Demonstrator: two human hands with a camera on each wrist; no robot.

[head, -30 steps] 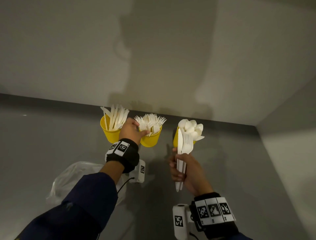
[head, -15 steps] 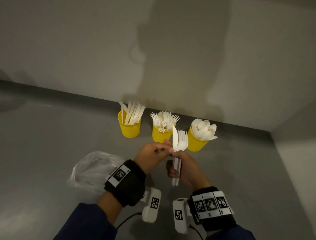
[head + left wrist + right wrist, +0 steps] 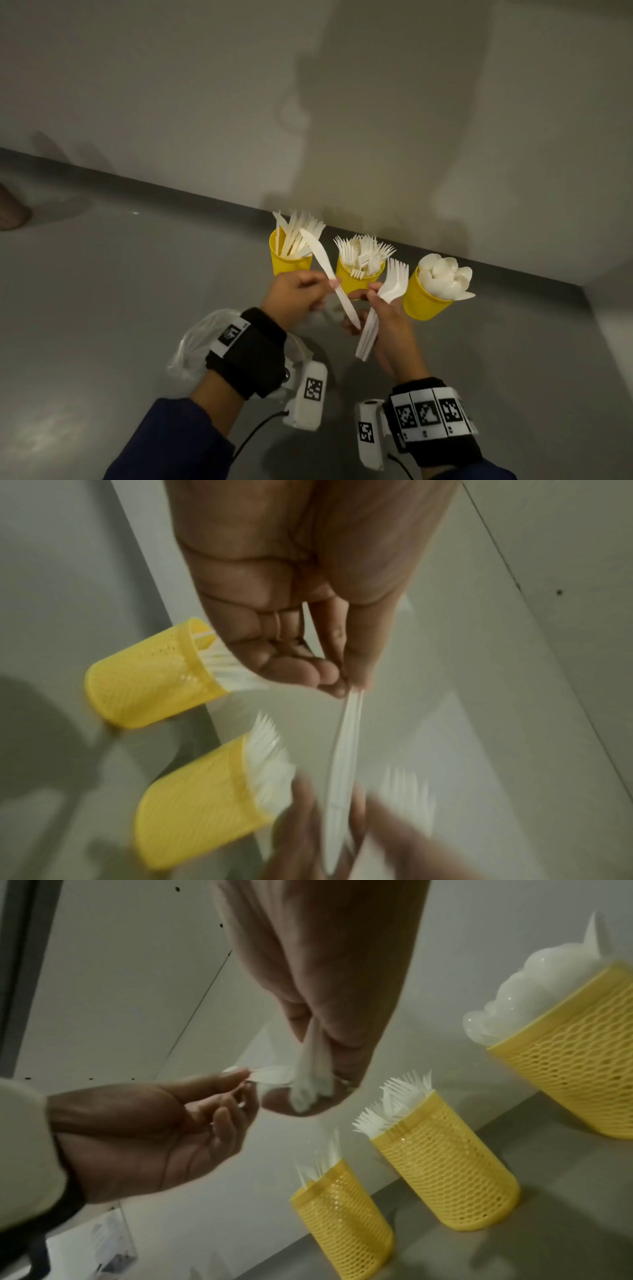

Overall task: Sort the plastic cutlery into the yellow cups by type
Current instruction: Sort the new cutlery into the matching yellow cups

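Three cups [image 3: 291,265] just beyond hands, nearly full: knives, forks, spoons. Left hand [image 3: 296,299] pinches knife [image 3: 330,274], uncupped. Right hand [image 3: 383,317] grips forks [image 3: 387,301]. Left to do: cup those.

Three yellow mesh cups stand upright in a row by the wall: left cup [image 3: 290,263] holds white knives, middle cup [image 3: 356,282] forks with tines up, right cup [image 3: 423,301] spoons, bowls up. One white plastic knife [image 3: 329,274] is pinched mid-air, tilted, blade toward the left cup. A bunch of white forks [image 3: 383,305] is gripped just in front of the middle and right cups, tines up.
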